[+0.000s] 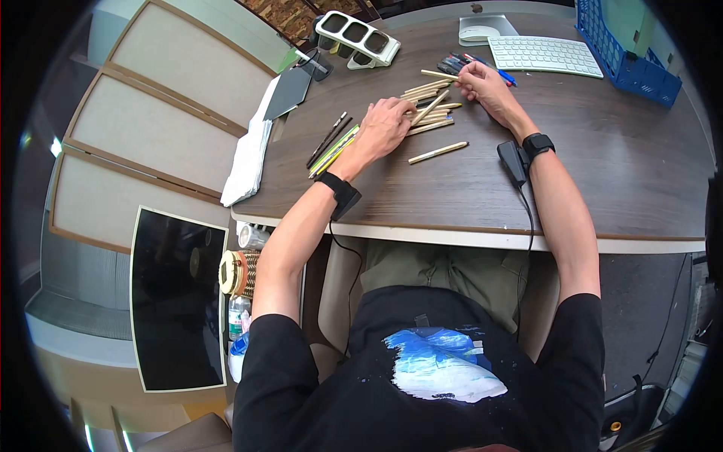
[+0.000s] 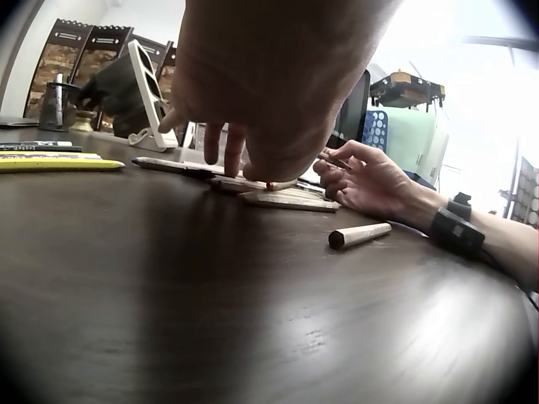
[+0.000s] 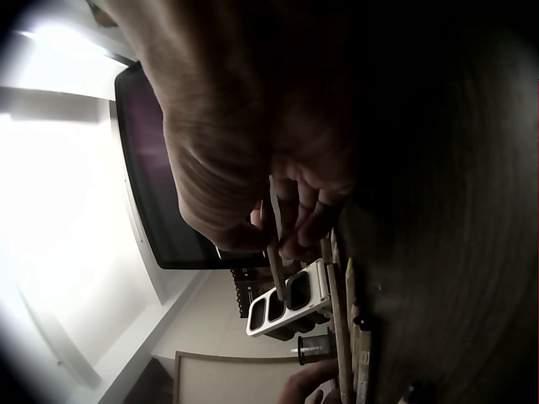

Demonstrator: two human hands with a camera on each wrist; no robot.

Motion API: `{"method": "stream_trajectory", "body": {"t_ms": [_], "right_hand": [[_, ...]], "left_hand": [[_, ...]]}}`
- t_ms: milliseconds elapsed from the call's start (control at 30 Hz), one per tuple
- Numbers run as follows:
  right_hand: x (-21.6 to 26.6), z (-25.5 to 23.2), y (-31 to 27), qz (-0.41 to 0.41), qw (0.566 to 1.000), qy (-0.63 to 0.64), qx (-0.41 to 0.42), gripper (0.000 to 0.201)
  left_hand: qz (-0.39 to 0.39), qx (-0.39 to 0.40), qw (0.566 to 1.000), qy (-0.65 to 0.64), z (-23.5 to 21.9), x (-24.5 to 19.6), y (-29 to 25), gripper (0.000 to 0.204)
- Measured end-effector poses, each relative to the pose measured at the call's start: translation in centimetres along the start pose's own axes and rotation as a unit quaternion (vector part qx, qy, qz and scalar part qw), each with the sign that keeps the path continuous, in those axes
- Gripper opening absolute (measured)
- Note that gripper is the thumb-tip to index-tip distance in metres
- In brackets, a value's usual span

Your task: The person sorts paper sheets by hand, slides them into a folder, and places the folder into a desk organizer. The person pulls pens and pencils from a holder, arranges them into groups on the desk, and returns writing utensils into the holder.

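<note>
Several wooden pencils [image 1: 431, 120] lie in a loose pile on the desk, one slanting across the others. My left hand [image 1: 385, 124] is over the pile's left side with its fingertips down at the pencils; in the left wrist view its fingers [image 2: 232, 151] point downward. Beyond the pile, my right hand [image 1: 486, 89] pinches a light wooden pencil [image 1: 439, 74] between thumb and fingers. That pencil [image 3: 276, 268] sticks out past the fingertips in the right wrist view. One dark-ended pencil [image 1: 438, 153] lies apart, nearer the front edge.
Yellow pencils [image 1: 334, 152] and dark pencils [image 1: 328, 140] lie left of the left hand. Dark and blue pens [image 1: 506, 77] lie by the right hand. Behind are a white three-hole holder [image 1: 392, 50], a keyboard [image 1: 546, 56] and a blue basket [image 1: 640, 75]. Cables hang from both wrist cameras.
</note>
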State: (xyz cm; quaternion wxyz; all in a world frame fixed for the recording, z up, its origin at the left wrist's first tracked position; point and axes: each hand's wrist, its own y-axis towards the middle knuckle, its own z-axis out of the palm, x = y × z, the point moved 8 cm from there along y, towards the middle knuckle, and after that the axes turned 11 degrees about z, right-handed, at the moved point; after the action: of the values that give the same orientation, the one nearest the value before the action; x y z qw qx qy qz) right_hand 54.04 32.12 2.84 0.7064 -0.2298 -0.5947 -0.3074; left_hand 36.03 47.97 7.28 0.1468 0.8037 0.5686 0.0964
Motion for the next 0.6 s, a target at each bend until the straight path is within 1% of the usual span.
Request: {"method": "stream_trajectory", "body": {"t_ms": [67,133,167,267,300,333,367,400,433,500,600], "right_hand": [[-0.2,-0.1,0.1,-0.001,1.000,0.003,-0.003,0.019],[0.2,-0.1,0.0,-0.019,1.000,-0.021,-0.009,0.016],[0.2,0.0,-0.1,-0.021,1.000,-0.021,-0.010,0.016],[1.3,1.2,-1.1,-0.052,0.992,-0.113,-0.026,0.013],[0.9,1.2,-0.8,-0.053,0.992,-0.114,-0.027,0.013],[0.5,1.8,-0.3,-0.083,0.983,-0.164,-0.014,0.012],[0.2,2.2,0.0,-0.113,0.970,-0.213,-0.001,0.012],[0.7,2.6,-0.8,-0.103,0.965,-0.243,-0.009,0.012],[0.6,2.6,-0.8,-0.103,0.964,-0.243,-0.009,0.012],[0.9,3.2,-1.2,-0.125,0.955,-0.270,0.002,0.015],[1.0,3.3,-1.3,-0.109,0.952,-0.287,0.008,0.017]], "left_hand": [[0.000,0.001,1.000,-0.008,0.0,-0.1,0.1,0.023],[0.000,0.000,1.000,-0.015,-0.1,0.0,0.2,0.023],[-0.010,0.000,1.000,-0.028,0.0,0.1,0.2,0.022],[-0.021,0.006,0.999,-0.038,-0.1,0.6,0.7,0.020],[-0.026,0.013,0.999,-0.038,-0.1,0.8,0.8,0.020],[-0.025,0.013,0.999,-0.039,-0.3,0.9,1.0,0.020],[-0.042,0.012,0.997,-0.056,-0.4,1.2,1.2,0.019],[-0.058,0.012,0.996,-0.073,-0.5,1.5,1.4,0.019],[-0.059,0.011,0.995,-0.074,-0.7,1.6,1.6,0.019],[-0.082,0.029,0.991,-0.097,-0.5,2.5,1.9,0.018],[-0.076,0.031,0.992,-0.097,-0.6,3.0,2.0,0.018]]}}
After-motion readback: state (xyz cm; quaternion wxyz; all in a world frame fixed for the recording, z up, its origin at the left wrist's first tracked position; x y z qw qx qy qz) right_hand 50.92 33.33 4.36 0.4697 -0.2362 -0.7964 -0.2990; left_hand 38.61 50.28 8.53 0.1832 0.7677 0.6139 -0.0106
